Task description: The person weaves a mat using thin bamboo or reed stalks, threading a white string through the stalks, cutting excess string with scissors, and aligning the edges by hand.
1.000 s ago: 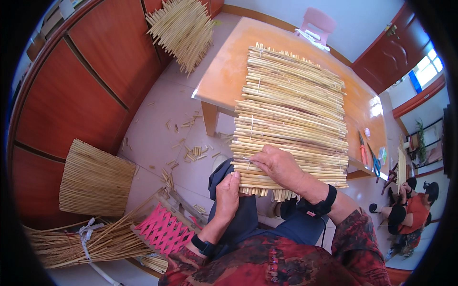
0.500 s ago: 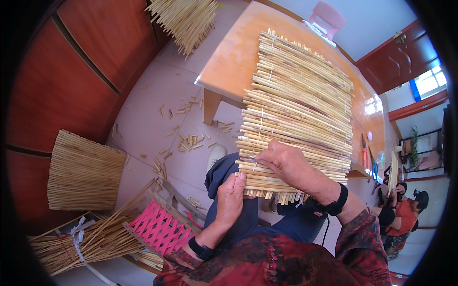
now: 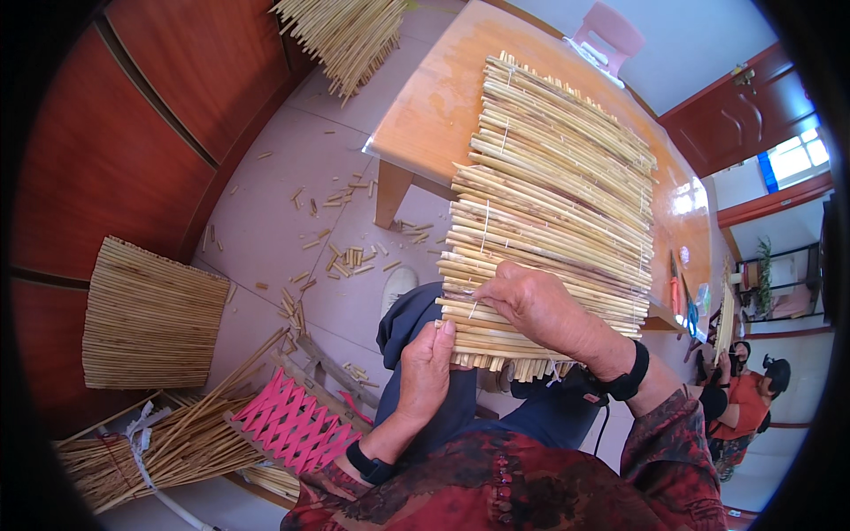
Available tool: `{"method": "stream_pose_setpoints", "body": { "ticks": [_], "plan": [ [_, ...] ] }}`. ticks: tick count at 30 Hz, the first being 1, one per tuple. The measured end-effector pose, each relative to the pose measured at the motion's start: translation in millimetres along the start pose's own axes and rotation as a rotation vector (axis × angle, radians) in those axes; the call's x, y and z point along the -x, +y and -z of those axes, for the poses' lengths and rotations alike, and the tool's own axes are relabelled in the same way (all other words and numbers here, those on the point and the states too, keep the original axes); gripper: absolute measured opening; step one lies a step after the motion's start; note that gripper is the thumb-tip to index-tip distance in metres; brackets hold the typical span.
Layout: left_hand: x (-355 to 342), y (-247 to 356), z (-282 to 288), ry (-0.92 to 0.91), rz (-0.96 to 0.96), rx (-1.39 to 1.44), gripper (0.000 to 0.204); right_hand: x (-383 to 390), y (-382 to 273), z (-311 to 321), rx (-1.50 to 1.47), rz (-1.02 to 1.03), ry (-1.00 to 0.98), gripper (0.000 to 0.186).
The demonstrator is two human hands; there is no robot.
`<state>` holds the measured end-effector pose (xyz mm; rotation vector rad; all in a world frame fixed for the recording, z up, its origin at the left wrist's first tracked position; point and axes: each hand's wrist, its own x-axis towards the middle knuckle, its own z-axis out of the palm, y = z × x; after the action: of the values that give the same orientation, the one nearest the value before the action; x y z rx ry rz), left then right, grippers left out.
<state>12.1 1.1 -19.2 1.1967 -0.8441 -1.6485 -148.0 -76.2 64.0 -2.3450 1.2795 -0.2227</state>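
Note:
A mat of pale reed stalks (image 3: 553, 203), bound in rows with white string (image 3: 485, 227), lies over the table and hangs past its near edge toward my lap. My left hand (image 3: 427, 367) is closed on the mat's near left corner, thumb on top and fingers partly hidden below. Just above and to the right, my right hand (image 3: 529, 301) pinches at the stalks near their left ends, beside a short white stitch. Whatever lies between its thumb and fingertips is too small to name.
An orange-brown table (image 3: 425, 115) bears the mat; scissors with blue handles (image 3: 693, 317) lie at its right. Cut reed pieces (image 3: 350, 259) litter the floor. At left are a finished mat (image 3: 155, 314), a reed bundle (image 3: 168, 451) and a pink-laced stool (image 3: 297, 420). Another person (image 3: 748, 398) works at far right.
Both hands hold nearly the same position on the mat. The whole view has shifted very slightly.

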Motion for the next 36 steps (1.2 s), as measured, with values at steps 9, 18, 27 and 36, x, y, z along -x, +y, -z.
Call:
{"method": "stream_pose_setpoints", "body": {
  "ticks": [9, 18, 27, 36],
  "plan": [
    [-0.2, 0.4, -1.2, -0.002, 0.006, 0.004, 0.034, -2.8, 4.7, 1.5, -0.027, -0.005, -0.043, 0.013],
    [-2.2, -7.5, 1.4, 0.04, -0.087, -0.16, 0.03, -5.5, 4.9, 2.0, -0.051, 0.005, -0.061, 0.014],
    [-1.0, -2.1, -3.5, 0.052, -0.027, -0.018, 0.031, -14.6, -7.4, 10.0, 0.162, 0.057, -0.106, 0.009],
    [-1.1, -7.5, -2.6, 0.079, -0.092, -0.132, 0.03, -34.5, -43.0, 11.1, 0.384, 0.167, -0.26, 0.008]
  ]
}}
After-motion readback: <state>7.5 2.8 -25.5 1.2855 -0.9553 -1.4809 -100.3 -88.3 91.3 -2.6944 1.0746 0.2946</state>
